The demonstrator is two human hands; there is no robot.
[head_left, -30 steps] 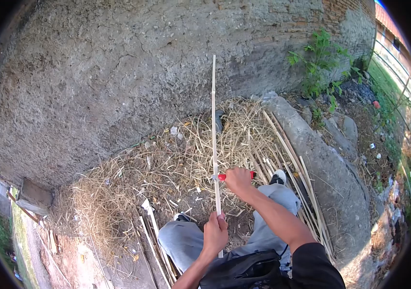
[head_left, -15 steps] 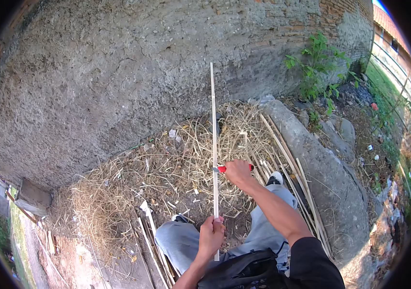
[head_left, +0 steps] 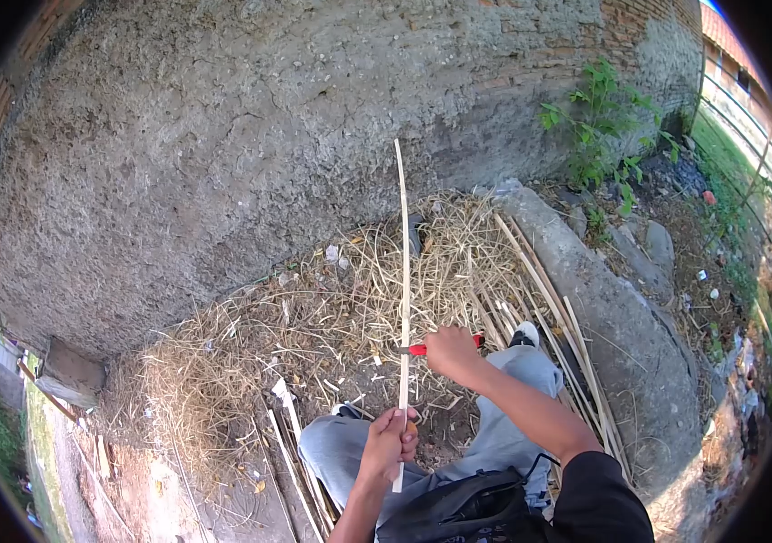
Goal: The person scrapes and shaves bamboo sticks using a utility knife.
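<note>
A long, pale bamboo strip [head_left: 406,262] stretches away from my lap toward the wall, slightly bowed near its far end. Its near end is gripped by my left hand [head_left: 388,445], fingers wrapped around it, with a short piece sticking out below. Closed on the red handle of a knife [head_left: 417,349] is my right hand [head_left: 450,351]. The dark blade lies across the strip, touching it or very close, a little beyond my left hand. Most of the handle is hidden inside the fist.
Curly shavings [head_left: 196,389] cover the ground. Several more strips lie beside my right leg [head_left: 576,353] and my left leg [head_left: 295,452]. A rough wall [head_left: 250,154] rises ahead, and a concrete ledge [head_left: 603,317] runs along the right. A green plant [head_left: 598,127] grows by the wall.
My right hand and the knife have moved down along the strip, closer to my left hand. The strip's far end has dropped slightly and now bends. My left hand stays nearly in place.
</note>
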